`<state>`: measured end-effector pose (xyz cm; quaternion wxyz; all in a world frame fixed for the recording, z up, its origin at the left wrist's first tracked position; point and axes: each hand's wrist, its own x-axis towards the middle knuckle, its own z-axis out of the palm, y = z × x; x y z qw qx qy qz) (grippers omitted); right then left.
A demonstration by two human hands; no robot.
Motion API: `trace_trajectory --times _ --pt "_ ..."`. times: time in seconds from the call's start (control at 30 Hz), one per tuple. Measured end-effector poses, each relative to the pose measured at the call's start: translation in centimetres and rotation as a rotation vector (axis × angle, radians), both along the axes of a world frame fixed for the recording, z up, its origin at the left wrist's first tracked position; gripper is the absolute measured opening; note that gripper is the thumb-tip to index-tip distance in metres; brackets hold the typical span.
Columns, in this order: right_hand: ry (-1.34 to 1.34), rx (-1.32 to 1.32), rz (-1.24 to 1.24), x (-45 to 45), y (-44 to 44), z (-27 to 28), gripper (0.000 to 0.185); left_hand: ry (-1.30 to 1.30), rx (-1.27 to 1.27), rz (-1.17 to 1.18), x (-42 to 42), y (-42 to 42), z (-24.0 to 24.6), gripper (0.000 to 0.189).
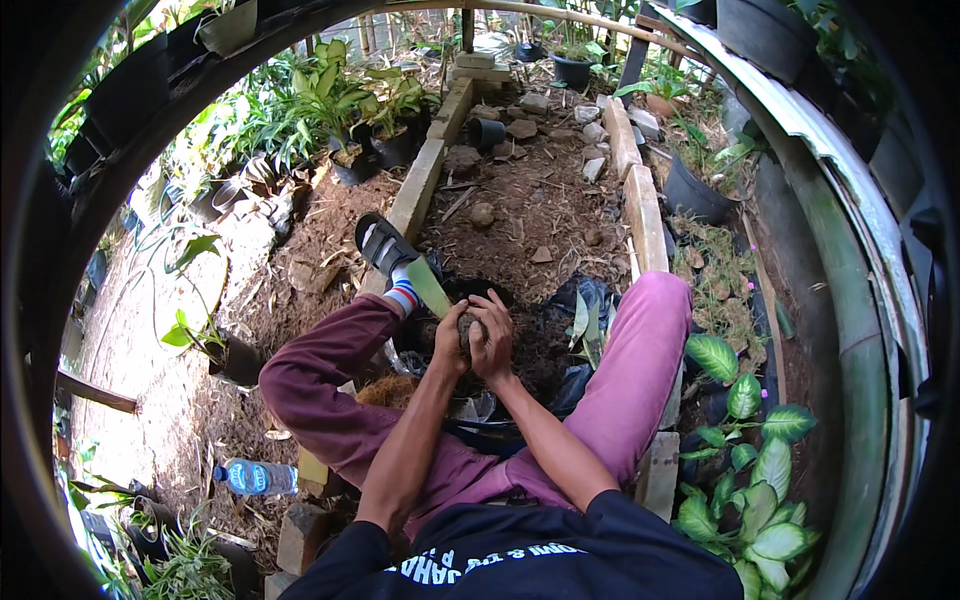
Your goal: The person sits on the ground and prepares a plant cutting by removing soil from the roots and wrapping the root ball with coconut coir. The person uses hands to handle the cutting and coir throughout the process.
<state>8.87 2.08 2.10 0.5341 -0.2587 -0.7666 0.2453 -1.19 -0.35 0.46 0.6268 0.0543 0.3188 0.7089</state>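
Observation:
Both hands meet between my bent knees, cupped around a dark ball of soil. My left hand presses its near-left side, and my right hand closes over it from the right with curled fingers. A broad green leaf sticks out up and left from the ball; its lower end is hidden by the fingers. Under the hands lies dark loose soil with black plastic. Several cut leaf pieces stand by my right knee. Brown coir fibre lies beside my left leg.
Block edging runs along the left of the soil bed, with more blocks on the right. Stones and a small black pot lie farther up. A water bottle rests at lower left; a variegated plant grows at right.

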Motion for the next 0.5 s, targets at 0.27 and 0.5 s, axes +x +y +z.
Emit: trace_trajectory --times 0.27,0.5 --pt "0.188 -0.582 0.153 -0.3 4.5 -4.9 0.054 -0.128 -0.069 0.222 -0.8 0.4 0.4 0.029" --pt "-0.551 -0.561 -0.125 2.7 2.1 -13.2 0.081 -0.115 -0.046 0.219 -0.9 -0.3 0.9 0.027"
